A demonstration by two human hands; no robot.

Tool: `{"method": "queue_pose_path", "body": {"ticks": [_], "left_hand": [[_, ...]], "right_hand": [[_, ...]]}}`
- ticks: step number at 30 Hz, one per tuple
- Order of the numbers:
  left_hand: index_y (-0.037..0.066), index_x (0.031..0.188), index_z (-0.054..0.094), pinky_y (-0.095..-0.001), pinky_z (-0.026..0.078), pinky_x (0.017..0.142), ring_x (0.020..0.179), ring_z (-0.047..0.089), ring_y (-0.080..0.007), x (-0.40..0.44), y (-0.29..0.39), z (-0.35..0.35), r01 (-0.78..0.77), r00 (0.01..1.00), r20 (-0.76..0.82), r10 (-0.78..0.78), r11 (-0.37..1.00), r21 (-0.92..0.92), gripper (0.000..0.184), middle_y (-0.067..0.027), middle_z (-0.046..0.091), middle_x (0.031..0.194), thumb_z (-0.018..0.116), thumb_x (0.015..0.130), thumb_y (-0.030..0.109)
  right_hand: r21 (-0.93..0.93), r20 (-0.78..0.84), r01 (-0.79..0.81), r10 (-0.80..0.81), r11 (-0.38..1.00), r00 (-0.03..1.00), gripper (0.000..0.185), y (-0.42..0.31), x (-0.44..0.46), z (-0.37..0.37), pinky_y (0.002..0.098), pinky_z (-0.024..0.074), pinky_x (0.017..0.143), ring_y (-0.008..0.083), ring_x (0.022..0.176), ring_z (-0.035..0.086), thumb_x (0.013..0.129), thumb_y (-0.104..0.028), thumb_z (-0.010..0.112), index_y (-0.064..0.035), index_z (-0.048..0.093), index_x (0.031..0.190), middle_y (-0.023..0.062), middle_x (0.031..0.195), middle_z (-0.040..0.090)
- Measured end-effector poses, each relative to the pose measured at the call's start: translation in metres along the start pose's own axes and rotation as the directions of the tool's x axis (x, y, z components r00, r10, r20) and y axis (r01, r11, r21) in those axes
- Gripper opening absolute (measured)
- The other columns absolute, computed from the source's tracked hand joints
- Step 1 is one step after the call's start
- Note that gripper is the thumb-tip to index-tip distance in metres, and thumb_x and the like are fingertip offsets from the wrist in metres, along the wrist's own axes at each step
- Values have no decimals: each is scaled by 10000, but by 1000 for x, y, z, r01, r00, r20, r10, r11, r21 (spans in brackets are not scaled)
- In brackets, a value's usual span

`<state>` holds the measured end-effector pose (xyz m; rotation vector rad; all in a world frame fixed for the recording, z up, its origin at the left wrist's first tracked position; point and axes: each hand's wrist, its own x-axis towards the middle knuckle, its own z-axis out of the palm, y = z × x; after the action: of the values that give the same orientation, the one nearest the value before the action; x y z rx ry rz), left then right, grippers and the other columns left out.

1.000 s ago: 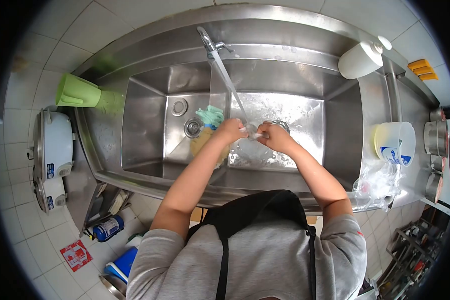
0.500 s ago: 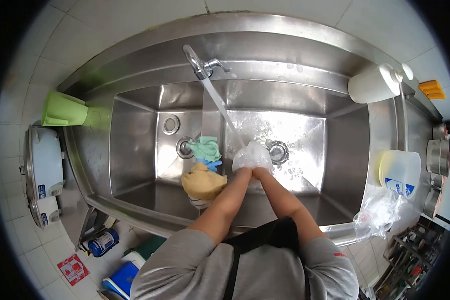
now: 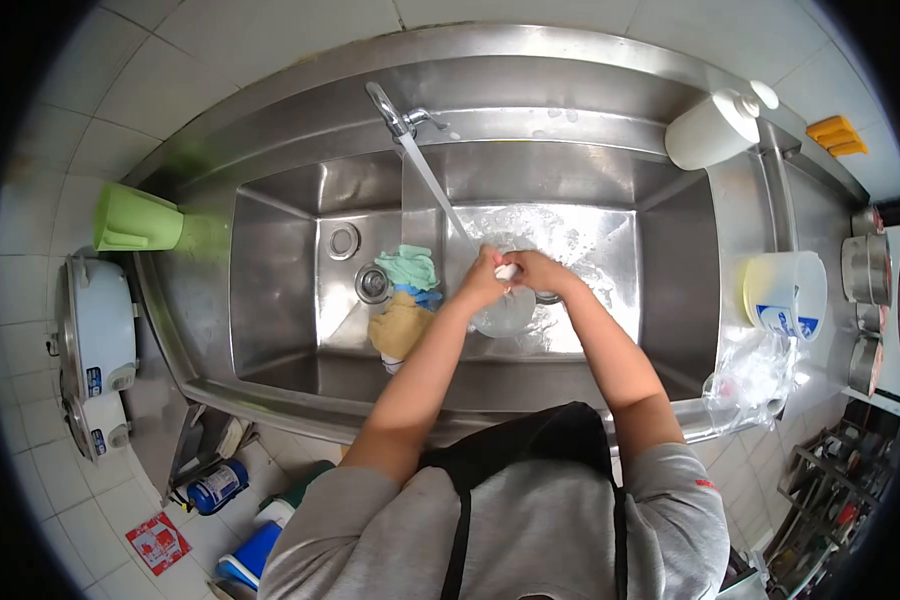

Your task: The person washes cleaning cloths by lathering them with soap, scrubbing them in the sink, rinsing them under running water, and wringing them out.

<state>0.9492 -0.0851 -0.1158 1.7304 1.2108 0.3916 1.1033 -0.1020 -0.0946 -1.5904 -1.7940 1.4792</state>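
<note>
Both my hands meet over the right basin of the steel sink [image 3: 680, 260]. My left hand [image 3: 482, 277] is closed, fingers bent inward, on a small whitish thing [image 3: 507, 271] whose kind I cannot make out. From the other side my right hand [image 3: 542, 272] closes on the same thing. Just beneath them is a round, see-through bowl-like shape [image 3: 505, 318], apparently with water in it. A stream runs from the faucet [image 3: 388, 112] down beside my left hand. The fingertips are partly hidden.
Green [image 3: 408, 266] and tan cloths [image 3: 400, 325] hang over the divider on the left. A green jug [image 3: 135, 218] stands at the left rim. On the right are a white pump bottle [image 3: 712, 130], a clear tub [image 3: 800, 285] and a crumpled plastic bag [image 3: 752, 380].
My hands have risen and moved away from me, out of the clear, bubbly shape. They have come together on the small whitish thing. Water keeps running.
</note>
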Motion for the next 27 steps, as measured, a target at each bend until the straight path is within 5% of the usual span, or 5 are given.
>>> {"method": "queue_pose_path", "body": {"ticks": [3,8,14,23,27], "left_hand": [[57,1019,406,-269,407,650,717,484,-132,-6,17,-19,-119,979,101,176,900,-419,352,-26,469,727,617,741,109],[27,849,624,-251,410,648,702,507,-128,-22,69,-63,-297,944,112,311,947,-126,240,-51,563,777,647,739,239],[47,713,524,-217,421,632,677,497,-53,-52,134,-113,-67,980,184,78,996,-62,213,21,549,736,652,763,210],[102,795,499,-290,459,738,821,546,-90,-57,125,-85,86,985,170,34,754,-651,165,6,555,812,585,819,241],[96,918,493,-289,419,772,857,513,-110,-68,104,-116,65,996,91,20,550,-833,162,-13,521,903,487,877,252]], "right_hand": [[-71,-151,215,-224,974,963,251,-30,-28,-34,314,431,680,242,740,570,638,-40,655,-29,577,877,118,789,604],[239,-265,338,-273,910,925,176,-96,-85,-70,239,408,639,84,708,505,692,-15,646,-37,555,841,8,744,557],[359,-429,371,-202,856,881,252,-110,-110,-82,201,397,670,61,737,492,720,-19,642,-56,520,937,-24,792,515],[124,-397,219,-154,968,905,263,-83,-84,-28,266,441,706,118,760,505,692,-122,697,-75,508,868,-8,828,535],[656,-486,371,-8,657,874,75,-71,-104,-52,272,462,736,104,790,540,821,-95,557,-76,495,859,13,811,553]]}}
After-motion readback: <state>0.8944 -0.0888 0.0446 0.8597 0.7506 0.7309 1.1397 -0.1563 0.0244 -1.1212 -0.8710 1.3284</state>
